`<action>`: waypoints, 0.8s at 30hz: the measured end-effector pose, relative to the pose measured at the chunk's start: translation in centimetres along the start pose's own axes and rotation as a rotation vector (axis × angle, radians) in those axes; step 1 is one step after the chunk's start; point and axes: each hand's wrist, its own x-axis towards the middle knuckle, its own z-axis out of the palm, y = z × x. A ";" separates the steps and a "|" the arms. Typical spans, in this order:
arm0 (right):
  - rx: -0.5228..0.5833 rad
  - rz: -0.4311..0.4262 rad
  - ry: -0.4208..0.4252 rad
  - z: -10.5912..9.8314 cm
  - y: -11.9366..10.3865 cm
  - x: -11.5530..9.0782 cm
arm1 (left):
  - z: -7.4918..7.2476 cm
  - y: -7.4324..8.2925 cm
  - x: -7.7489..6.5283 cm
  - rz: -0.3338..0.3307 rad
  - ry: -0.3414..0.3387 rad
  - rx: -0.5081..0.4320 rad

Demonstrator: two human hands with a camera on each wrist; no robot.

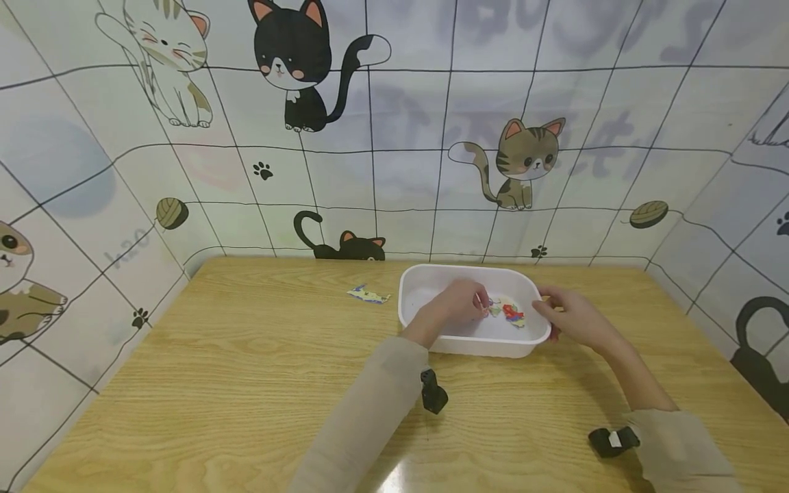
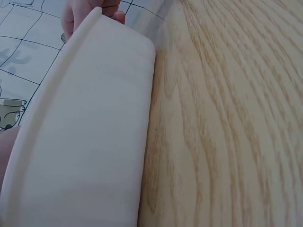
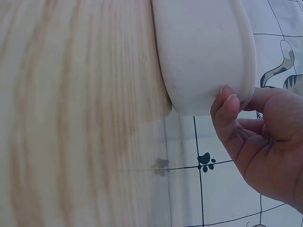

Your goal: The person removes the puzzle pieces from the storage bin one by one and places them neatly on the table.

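A white plastic tub (image 1: 477, 348) stands on the wooden table, with several small colourful paper-like scraps (image 1: 513, 315) on its floor toward the right. My left hand (image 1: 459, 301) reaches over the near rim into the tub, its fingers bent down beside the scraps. Whether those fingers pinch a scrap is too small to tell, and the left wrist view shows mostly the tub's outer wall (image 2: 90, 123). At the tub's right end, my right hand (image 1: 573, 316) grips the rim, thumb on top; the right wrist view shows its curled fingers (image 3: 227, 111) against the outer wall.
A torn yellow and blue scrap (image 1: 368, 295) lies on the table (image 1: 246, 356) left of the tub. Behind the table's back edge hangs a white backdrop (image 1: 407, 178) printed with cats and grid lines, which also closes off both sides.
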 end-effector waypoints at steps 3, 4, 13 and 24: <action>0.006 -0.005 0.001 0.0 0.0 0.0 | -0.1 0.1 -0.1 0.012 -0.001 -0.031; 0.006 -0.005 0.002 0.0 -0.1 -0.1 | -0.1 0.1 -0.2 0.014 0.006 -0.064; 0.008 0.003 0.002 0.1 0.0 0.0 | -0.6 0.4 -1.0 0.018 0.058 -0.285; -0.001 0.001 0.007 0.2 -0.2 -0.1 | -2.0 0.5 -2.6 0.019 0.125 -0.393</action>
